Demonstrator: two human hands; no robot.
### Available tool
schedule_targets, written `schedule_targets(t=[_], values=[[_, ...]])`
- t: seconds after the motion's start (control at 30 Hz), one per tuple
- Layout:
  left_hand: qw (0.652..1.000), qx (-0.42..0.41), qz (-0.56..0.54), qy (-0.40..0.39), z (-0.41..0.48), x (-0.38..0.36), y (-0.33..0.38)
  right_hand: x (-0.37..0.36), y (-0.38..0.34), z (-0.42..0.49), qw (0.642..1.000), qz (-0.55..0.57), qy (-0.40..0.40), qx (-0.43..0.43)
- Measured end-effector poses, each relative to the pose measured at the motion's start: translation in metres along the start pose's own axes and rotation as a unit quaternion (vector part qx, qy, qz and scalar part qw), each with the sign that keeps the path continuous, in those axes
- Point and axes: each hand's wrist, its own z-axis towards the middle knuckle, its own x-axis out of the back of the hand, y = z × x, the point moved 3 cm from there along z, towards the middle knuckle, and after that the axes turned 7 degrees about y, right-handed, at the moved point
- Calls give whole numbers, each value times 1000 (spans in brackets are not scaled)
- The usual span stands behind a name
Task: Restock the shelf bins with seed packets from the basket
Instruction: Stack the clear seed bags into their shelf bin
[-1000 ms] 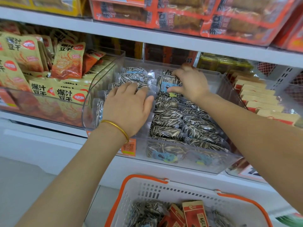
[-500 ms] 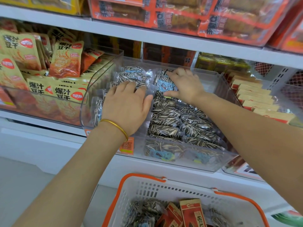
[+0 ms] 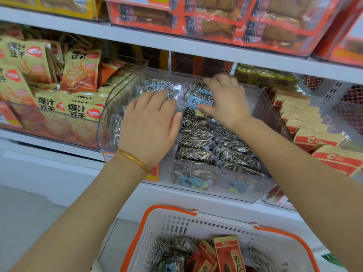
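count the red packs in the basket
2: one red pack upright in the middle of the basket, another tilted just left of it. More may be hidden under the seed packs or below the picture's edge.

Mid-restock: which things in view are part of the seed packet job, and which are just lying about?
Job: bin; bin packets; basket; basket packets; left hand, flat on bin packets; right hand, gripping bin packets at the back.
Lying about: tofu packs; orange boxes on the shelf above.
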Motion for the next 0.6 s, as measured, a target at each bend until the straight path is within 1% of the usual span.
schedule_targets(t=[0.07, 0.1, 0.13, 0.17, 0.23, 0.27, 0.3, 0.33, 0.37, 0.4, 0.43, 0.5, 0.53, 0.6], values=[[996, -57, -13, 62, -17, 22, 11, 29, -19, -27, 993, 93, 70, 12], [993, -88, -27, 76, -32, 32, 15, 44, -30, -49, 985, 139, 94, 26], [990, -116, -43, 68, -51, 39, 18, 55, -40, -75, 976, 183, 109, 38], [988, -136, -60, 33, -72, 42, 17, 62, -49, -104, 967, 225, 112, 43], [981, -152, -75, -90, -116, 37, 10, 53, -62, -158, 951, 298, 81, 24], [972, -153, -67, -168, -138, 30, 5, 39, -67, -181, 950, 310, 42, 11], [954, -152, -54, -253, -158, 22, 1, 16, -72, -202, 955, 297, -20, 1], [928, -151, -37, -338, -175, 14, -1, -14, -75, -220, 958, 266, -104, -8], [899, -150, -21, -411, -189, 6, -2, -48, -75, -238, 953, 231, -196, -18], [873, -146, 0, -465, -200, 1, -2, -81, -75, -256, 939, 202, -276, -25], [849, -142, 27, -508, -209, -4, -4, -110, -74, -273, 924, 184, -335, -28], [807, -132, 46, -573, -217, -12, -7, -152, -76, -304, 892, 162, -421, -27], [797, -127, 41, -589, -216, -14, -5, -168, -78, -316, 876, 143, -460, -18], [792, -120, 32, -597, -210, -17, -1, -189, -85, -335, 850, 87, -519, 29]])
